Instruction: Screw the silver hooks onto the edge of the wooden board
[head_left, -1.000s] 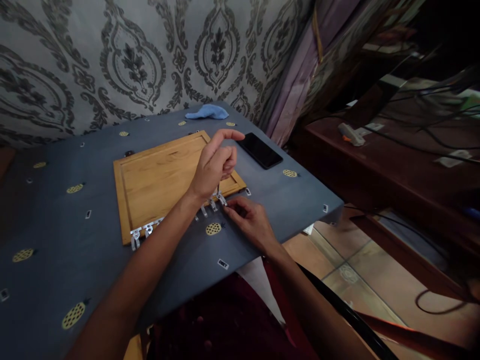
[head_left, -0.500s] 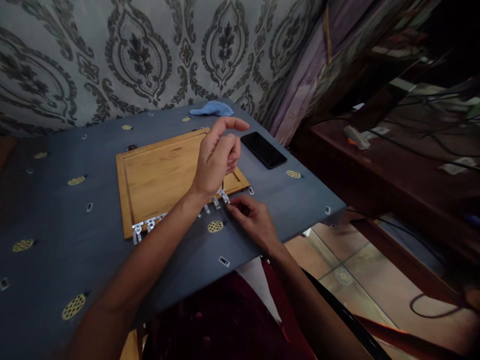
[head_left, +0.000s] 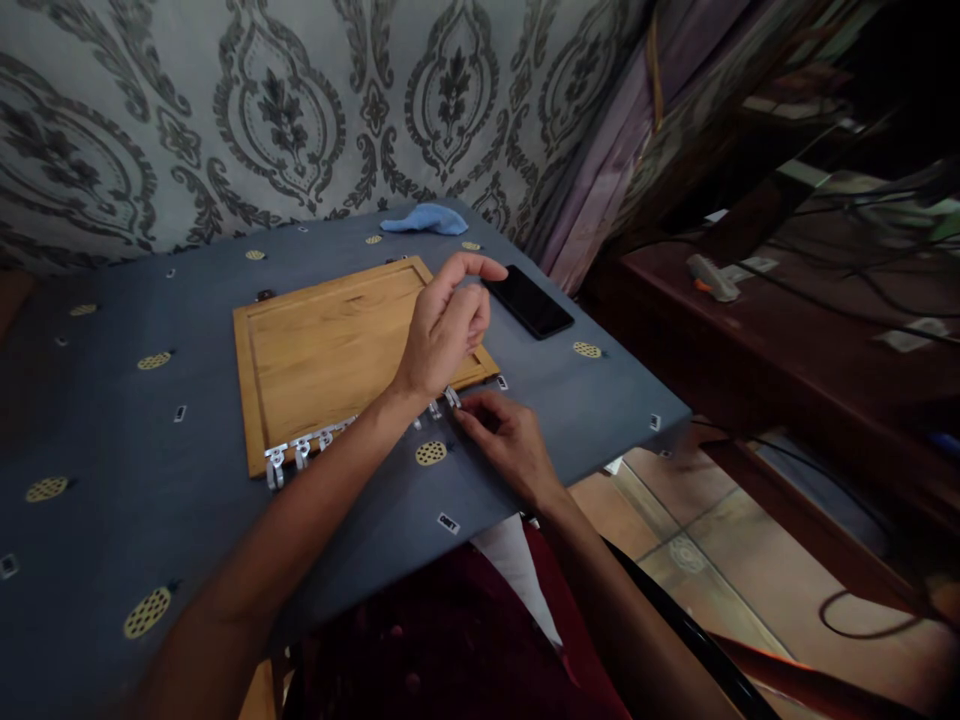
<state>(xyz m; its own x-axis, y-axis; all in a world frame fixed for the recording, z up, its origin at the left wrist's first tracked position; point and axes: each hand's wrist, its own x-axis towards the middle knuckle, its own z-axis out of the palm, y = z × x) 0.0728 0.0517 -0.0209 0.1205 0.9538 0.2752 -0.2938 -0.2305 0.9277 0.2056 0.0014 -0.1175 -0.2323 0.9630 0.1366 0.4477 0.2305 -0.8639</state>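
Observation:
A framed wooden panel [head_left: 330,340] lies flat on the cloth-covered table. Along its near edge runs a row of small silver metal clips [head_left: 301,452], partly hidden behind my left forearm. My left hand [head_left: 444,325] is raised above the panel's right part, fingers curled in and the index finger bent forward; whatever it grips is hidden. At the near right corner, my right hand [head_left: 504,440] pinches the end of the rightmost metal clip [head_left: 452,397] between thumb and forefinger.
A black phone [head_left: 529,302] lies to the right of the panel. Behind it, near the patterned wall, is a blue cloth [head_left: 426,219]. The table's right edge [head_left: 630,450] drops to a tiled floor. Cables [head_left: 825,305] trail over a dark red surface at right.
My left hand has shifted slightly to the right and a little lower. A thin dark shaft glimpsed below it earlier is now hidden. My right hand stays at the same clip.

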